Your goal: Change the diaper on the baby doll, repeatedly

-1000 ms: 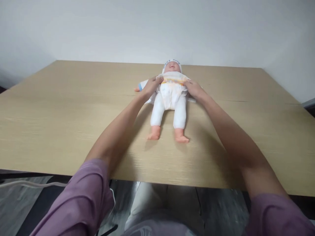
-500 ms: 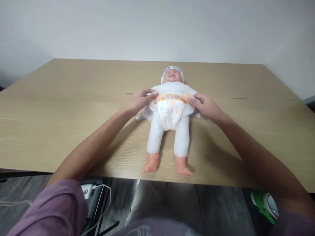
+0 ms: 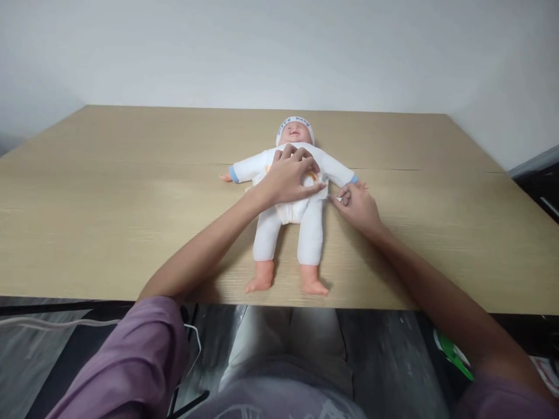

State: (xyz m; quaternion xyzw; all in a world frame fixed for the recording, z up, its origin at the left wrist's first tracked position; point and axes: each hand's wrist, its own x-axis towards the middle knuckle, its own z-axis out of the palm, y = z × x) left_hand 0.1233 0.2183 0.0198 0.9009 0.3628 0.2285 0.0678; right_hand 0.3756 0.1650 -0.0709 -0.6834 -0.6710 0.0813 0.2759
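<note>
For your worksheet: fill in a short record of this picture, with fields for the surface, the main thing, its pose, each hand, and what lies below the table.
surface: wooden table
main thing: baby doll in a white suit and hat, wearing a diaper
pose: on its back, arms spread, feet toward the near edge
left hand: flat on the doll's belly, over the diaper front
right hand: beside the doll's hip, fingers pinched on the diaper's side
below table: white cable, green thing

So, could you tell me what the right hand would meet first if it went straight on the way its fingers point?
Most likely the doll at its waist: the right hand, pinched on the diaper flap, points left at it, with the left hand on the belly beyond. Depth is uncertain.
</note>
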